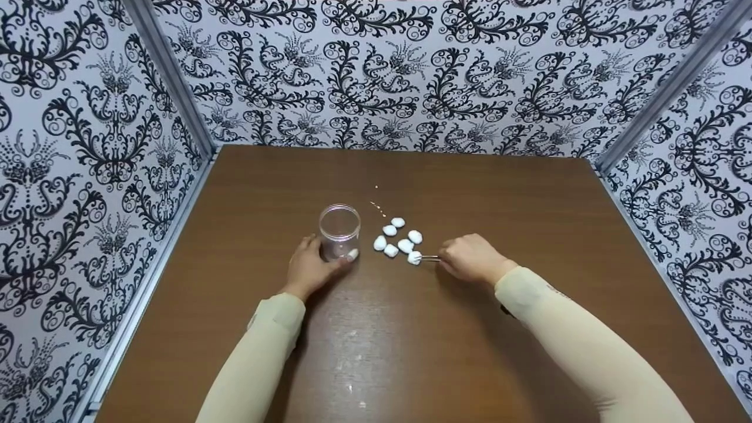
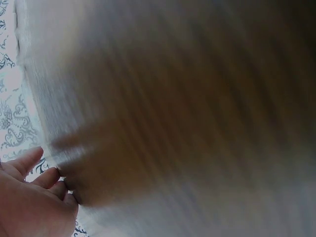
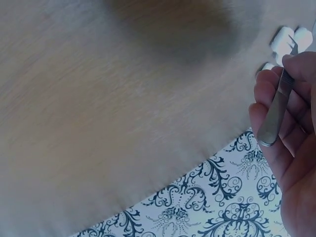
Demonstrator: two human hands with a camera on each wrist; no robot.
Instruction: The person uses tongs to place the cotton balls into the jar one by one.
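In the head view a clear, open-topped plastic jar stands upright on the brown table. My left hand holds it low down, thumb across the near side and fingers at the left. The left wrist view shows only part of that left hand, and I cannot make out the jar there. Metal tweezers are pinched in my right hand, palm visible in the right wrist view. Their tips meet a white cotton ball; whether they grip it is too small to tell. Several more cotton balls lie between jar and tweezers.
Small pale crumbs are scattered on the wooden table behind the cotton balls. Patterned black-and-white panels enclose the back and both sides, with metal posts at the corners.
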